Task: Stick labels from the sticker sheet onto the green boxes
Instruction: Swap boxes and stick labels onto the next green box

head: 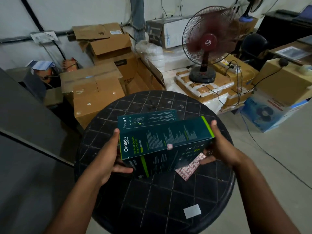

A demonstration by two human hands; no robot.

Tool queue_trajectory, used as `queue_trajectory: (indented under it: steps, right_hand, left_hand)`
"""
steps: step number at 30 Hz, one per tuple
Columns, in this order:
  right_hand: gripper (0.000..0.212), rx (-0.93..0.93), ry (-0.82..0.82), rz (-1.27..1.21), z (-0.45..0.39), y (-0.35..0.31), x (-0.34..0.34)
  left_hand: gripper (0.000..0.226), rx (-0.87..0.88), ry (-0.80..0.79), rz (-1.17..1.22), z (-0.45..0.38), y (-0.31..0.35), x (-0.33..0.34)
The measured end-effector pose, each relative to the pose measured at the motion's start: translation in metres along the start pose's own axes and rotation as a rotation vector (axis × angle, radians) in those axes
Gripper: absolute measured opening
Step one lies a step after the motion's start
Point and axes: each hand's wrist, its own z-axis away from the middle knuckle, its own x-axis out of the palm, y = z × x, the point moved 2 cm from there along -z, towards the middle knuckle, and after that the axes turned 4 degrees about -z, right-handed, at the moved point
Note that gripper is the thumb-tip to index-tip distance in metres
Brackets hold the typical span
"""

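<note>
I hold a dark green box (166, 138) tilted above the round black table (152, 191). My left hand (108, 157) grips its left end, and my right hand (217, 146) grips its right end. A small pink-and-white label (169, 147) sits on the box's front edge. A second green box (148, 118) lies flat on the table just behind it. The sticker sheet (190, 168), white with a red grid, lies on the table under the held box's right part, partly hidden.
A white paper patch (192, 211) lies on the table's near right. Cardboard boxes (94, 92) stack up behind and left of the table. A running maroon fan (208, 46) stands on packages at the back right, with cables trailing over the floor.
</note>
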Motion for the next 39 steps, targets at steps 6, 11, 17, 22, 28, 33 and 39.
queue_trajectory:
  steps: [6,11,17,22,28,33,39]
  right_hand:
    - [0.082,-0.194,-0.037,-0.162,0.027,-0.035,-0.017]
    - [0.107,-0.333,-0.026,-0.062,0.023,-0.045,-0.021]
    - [0.030,-0.338,-0.089,-0.278,-0.002,-0.002,-0.022]
    - [0.064,-0.144,-0.021,-0.337,-0.029,0.034,-0.029]
    - [0.058,-0.026,0.067,-0.274,-0.050,0.053,-0.061]
    - [0.059,-0.028,0.211,-0.343,-0.097,0.049,-0.121]
    - [0.042,0.048,0.220,-0.328,-0.156,0.049,-0.201]
  left_hand:
    - [0.036,0.194,-0.036,0.081,0.028,0.028,0.012]
    - [0.017,0.242,0.000,0.150,0.016,0.016,0.015]
    - [0.069,0.074,-0.042,0.402,-0.028,-0.015,0.016]
    - [0.072,0.110,-0.049,0.441,-0.053,-0.037,0.032]
    - [0.056,0.178,-0.036,0.427,-0.087,-0.028,0.083]
    - [0.067,0.235,-0.124,0.144,-0.131,-0.009,0.136]
    - [0.062,0.239,-0.098,-0.155,-0.180,-0.003,0.185]
